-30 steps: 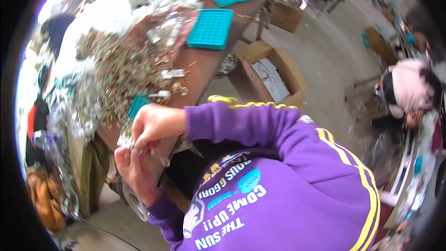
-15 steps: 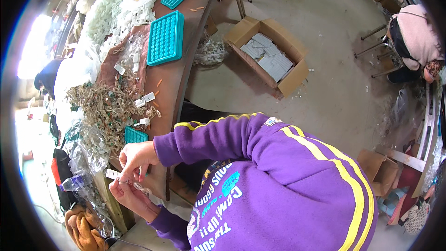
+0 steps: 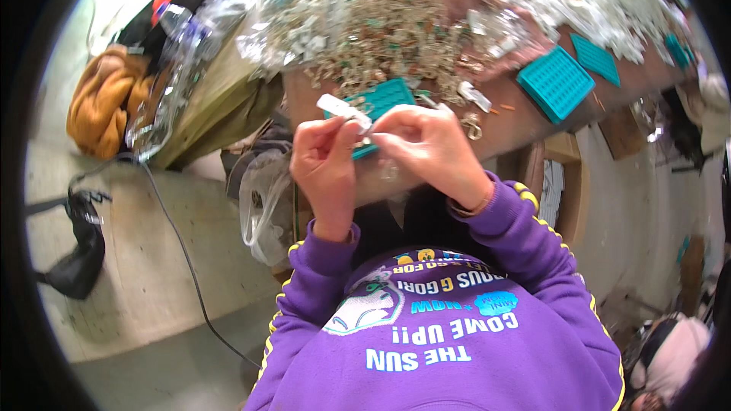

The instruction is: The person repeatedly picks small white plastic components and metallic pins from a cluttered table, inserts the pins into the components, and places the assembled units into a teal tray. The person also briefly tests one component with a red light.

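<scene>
My left hand and my right hand meet at the near edge of the table, fingertips pinched close together. Between them is a small white tag, its free end pointing up and left. My left thumb and fingers grip its lower end, while my right fingers pinch at the same spot; whatever thin piece they hold is too small to make out. Behind the hands lies a small teal tray with cells, partly covered by them. A tangled heap of beige cord pieces spreads just beyond it.
To the right are a deeper teal tray and a flat teal sheet. White pieces are heaped at the far right. A clear plastic bag hangs left of my lap, and a cable crosses the left side.
My view has swung left to face the table, so the hands now appear near the middle. Both hands stay together with the white tag between them.
</scene>
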The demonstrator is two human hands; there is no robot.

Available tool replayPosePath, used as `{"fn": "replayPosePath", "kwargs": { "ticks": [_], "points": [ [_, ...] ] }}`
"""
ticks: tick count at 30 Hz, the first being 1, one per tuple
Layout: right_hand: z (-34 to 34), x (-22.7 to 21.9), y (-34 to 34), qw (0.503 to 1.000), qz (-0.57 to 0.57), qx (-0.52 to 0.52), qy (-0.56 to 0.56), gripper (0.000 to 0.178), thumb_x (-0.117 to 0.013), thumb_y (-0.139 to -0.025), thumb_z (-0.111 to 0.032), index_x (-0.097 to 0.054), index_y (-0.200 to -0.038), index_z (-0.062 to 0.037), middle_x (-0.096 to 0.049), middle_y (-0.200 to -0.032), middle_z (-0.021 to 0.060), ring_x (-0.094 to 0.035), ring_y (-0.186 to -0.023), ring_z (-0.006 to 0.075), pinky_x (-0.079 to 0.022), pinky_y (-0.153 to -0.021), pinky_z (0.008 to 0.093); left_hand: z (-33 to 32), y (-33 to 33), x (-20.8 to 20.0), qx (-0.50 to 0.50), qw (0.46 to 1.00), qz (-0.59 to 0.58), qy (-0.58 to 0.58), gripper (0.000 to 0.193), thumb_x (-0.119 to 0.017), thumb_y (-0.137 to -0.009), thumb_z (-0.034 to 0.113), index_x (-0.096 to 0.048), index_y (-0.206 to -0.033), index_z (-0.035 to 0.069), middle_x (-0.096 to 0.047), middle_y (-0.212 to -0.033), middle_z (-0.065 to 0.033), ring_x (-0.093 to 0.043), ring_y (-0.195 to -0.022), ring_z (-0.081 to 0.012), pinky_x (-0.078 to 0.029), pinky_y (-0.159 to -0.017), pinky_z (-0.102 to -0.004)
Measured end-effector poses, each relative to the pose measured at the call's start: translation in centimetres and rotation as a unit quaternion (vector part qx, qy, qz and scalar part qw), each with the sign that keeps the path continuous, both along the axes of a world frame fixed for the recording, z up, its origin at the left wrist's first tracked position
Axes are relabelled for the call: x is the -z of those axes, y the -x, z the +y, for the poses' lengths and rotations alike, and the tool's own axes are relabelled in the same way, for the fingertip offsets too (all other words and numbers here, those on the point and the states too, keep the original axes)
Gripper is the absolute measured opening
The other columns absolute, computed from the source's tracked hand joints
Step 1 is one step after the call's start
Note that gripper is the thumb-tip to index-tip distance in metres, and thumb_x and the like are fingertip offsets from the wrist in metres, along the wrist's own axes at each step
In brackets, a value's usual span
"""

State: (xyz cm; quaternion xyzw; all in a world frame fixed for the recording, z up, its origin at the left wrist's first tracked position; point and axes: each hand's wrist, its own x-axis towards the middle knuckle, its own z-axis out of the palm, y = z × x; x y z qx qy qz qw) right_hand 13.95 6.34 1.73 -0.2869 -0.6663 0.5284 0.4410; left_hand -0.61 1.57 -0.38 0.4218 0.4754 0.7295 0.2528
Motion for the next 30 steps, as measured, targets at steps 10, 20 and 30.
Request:
{"fn": "replayPosePath", "kwargs": {
  "ticks": [10, 20, 30],
  "points": [
    [0.5, -0.9, 1.1, 0.994, -0.104, 0.005, -0.011, 0.003, -0.064, -0.082, -0.001, -0.063, -0.084, 0.0010, -0.063, -0.069, 0.0026, -0.060, -0.063, 0.0066, -0.049, -0.058, 0.0225, 0.2, 0.4, 0.6, -0.022, 0.998, 0.061, 0.007, 0.013, -0.071, -0.084, -0.002, -0.061, -0.092, 0.000, -0.067, -0.088, -0.0037, -0.065, -0.080, -0.0079, -0.053, -0.072, -0.0226],
    [0.6, -0.7, 1.6, 0.989, -0.099, -0.044, 0.100, 0.005, -0.067, -0.086, -0.003, -0.065, -0.083, 0.0008, -0.064, -0.069, -0.0008, -0.054, -0.061, 0.0012, -0.045, -0.056, 0.0191, -0.4, 0.8, 1.4, 0.078, 0.976, -0.202, 0.013, 0.011, -0.067, -0.090, 0.001, -0.057, -0.095, 0.001, -0.067, -0.090, -0.0054, -0.064, -0.081, -0.0113, -0.053, -0.075, -0.0244],
    [-1.0, 1.7, 3.0, 0.999, -0.031, -0.025, 0.020, 0.007, -0.068, -0.088, -0.004, -0.066, -0.091, 0.0020, -0.065, -0.078, 0.0002, -0.057, -0.070, 0.0016, -0.047, -0.059, 0.0205, -1.2, 0.1, 1.0, 0.113, 0.911, -0.395, 0.043, 0.016, -0.057, -0.099, 0.016, -0.051, -0.105, 0.002, -0.066, -0.096, -0.0118, -0.067, -0.093, -0.0199, -0.054, -0.081, -0.0296]
  ]
}}
